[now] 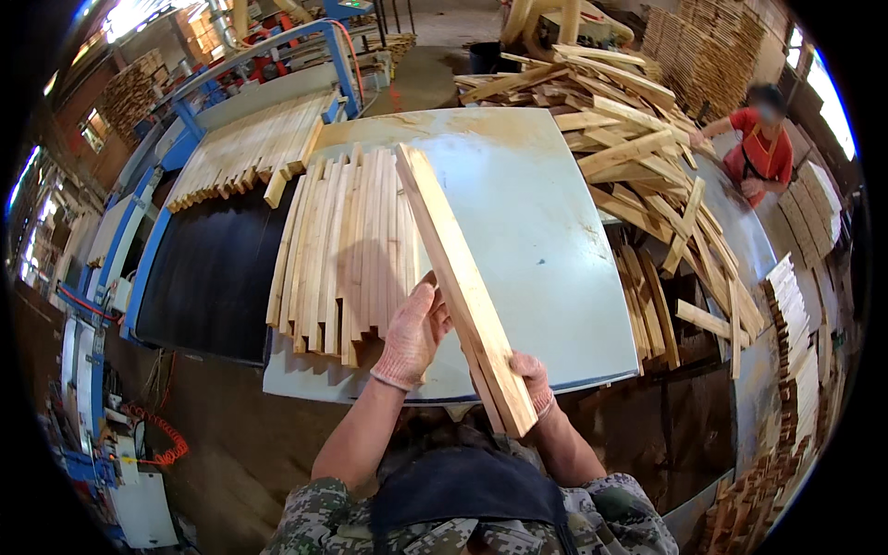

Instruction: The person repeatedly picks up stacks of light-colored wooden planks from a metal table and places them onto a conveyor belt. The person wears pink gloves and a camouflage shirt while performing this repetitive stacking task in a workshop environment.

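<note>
A long pale wooden strip (462,287) slants across the middle, lifted above the metal table, with a second strip (485,388) showing along its lower left side. Gloved, my right hand (532,377) is closed round the near end from the right. My left hand (413,335), also gloved, meets the left edge about halfway along; its fingers curl in against the wood, and their tips are partly hidden. Just left of it, a row of similar wooden strips (347,240) lies side by side, with uneven near ends.
The metal table (527,231) spans the middle. At the left, a blue-framed machine (259,65) has a black belt (213,268) and more strips (250,139). A heap of loose wood (638,157) lies at right, where a person in red (760,148) stands beyond it.
</note>
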Demonstrator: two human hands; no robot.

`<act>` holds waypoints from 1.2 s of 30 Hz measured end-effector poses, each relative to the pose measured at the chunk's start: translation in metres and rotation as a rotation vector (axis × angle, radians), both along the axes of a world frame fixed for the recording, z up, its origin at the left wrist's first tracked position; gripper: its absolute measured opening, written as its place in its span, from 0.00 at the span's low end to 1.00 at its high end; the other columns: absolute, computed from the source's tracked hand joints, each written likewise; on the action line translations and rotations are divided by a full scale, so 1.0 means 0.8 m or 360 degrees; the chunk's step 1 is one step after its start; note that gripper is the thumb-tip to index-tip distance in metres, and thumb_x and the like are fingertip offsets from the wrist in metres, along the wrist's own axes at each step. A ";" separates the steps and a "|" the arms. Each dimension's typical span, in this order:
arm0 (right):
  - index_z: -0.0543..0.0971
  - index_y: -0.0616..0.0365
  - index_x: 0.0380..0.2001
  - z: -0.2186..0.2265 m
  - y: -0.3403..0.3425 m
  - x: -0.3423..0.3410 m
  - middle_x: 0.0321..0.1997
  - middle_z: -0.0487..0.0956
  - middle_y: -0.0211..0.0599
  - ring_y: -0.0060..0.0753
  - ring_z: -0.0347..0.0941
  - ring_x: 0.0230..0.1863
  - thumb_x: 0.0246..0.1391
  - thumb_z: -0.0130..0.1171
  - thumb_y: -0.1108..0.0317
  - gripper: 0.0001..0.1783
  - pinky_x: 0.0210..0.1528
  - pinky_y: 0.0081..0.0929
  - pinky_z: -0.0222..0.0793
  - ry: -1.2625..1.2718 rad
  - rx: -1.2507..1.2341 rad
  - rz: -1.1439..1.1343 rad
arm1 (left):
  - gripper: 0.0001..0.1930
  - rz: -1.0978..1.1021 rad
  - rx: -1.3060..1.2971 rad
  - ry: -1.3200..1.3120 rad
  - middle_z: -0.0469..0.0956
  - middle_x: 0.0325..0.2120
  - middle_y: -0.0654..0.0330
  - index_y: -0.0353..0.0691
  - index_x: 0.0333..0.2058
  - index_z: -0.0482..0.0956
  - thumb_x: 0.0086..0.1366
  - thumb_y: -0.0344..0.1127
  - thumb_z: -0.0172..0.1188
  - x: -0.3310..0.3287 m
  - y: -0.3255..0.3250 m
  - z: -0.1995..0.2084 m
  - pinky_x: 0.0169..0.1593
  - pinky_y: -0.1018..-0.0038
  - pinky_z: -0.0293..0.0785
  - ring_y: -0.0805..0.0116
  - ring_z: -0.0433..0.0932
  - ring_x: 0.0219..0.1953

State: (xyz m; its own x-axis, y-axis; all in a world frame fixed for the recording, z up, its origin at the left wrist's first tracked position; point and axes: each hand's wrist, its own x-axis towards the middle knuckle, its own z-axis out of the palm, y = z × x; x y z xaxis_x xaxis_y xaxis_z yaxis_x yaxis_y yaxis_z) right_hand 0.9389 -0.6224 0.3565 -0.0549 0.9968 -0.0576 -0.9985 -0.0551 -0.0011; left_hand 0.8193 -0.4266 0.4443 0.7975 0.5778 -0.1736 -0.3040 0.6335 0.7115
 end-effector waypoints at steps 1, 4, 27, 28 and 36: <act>0.68 0.77 0.63 -0.002 -0.002 -0.006 0.51 0.81 0.66 0.58 0.85 0.47 0.52 0.71 0.64 0.40 0.51 0.50 0.85 0.0000 0.0024 0.0032 | 0.31 -0.0091 -0.0105 -0.0149 0.79 0.51 0.56 0.32 0.67 0.67 0.74 0.45 0.62 0.002 0.007 0.003 0.61 0.71 0.75 0.67 0.78 0.55; 0.68 0.74 0.63 0.007 0.000 -0.015 0.50 0.79 0.69 0.60 0.82 0.44 0.53 0.68 0.65 0.38 0.48 0.55 0.83 -0.0043 0.0094 0.0129 | 0.27 -0.0009 0.0075 -0.0032 0.79 0.51 0.57 0.37 0.63 0.71 0.70 0.40 0.68 0.006 -0.006 0.035 0.61 0.66 0.76 0.63 0.79 0.55; 0.69 0.64 0.69 0.014 -0.020 -0.033 0.39 0.84 0.48 0.43 0.84 0.36 0.59 0.72 0.46 0.45 0.36 0.34 0.84 -0.0412 -0.0169 0.0308 | 0.18 0.0703 0.0997 0.0588 0.82 0.42 0.57 0.29 0.51 0.79 0.70 0.37 0.68 -0.046 0.048 0.095 0.53 0.74 0.76 0.71 0.80 0.46; 0.69 0.64 0.69 0.012 -0.023 -0.033 0.35 0.84 0.47 0.43 0.83 0.32 0.58 0.72 0.43 0.47 0.32 0.34 0.82 -0.0587 -0.0209 0.0283 | 0.16 0.0704 0.0999 0.0595 0.82 0.40 0.58 0.30 0.48 0.79 0.71 0.37 0.68 -0.047 0.047 0.097 0.51 0.76 0.77 0.73 0.80 0.44; 0.81 0.68 0.46 -0.003 -0.039 -0.030 0.33 0.83 0.50 0.42 0.80 0.25 0.56 0.70 0.35 0.40 0.24 0.36 0.77 -0.1134 -0.0382 0.0051 | 0.09 0.0633 0.0789 0.0532 0.80 0.29 0.64 0.35 0.38 0.80 0.72 0.36 0.65 -0.051 0.049 0.095 0.34 0.76 0.74 0.77 0.75 0.26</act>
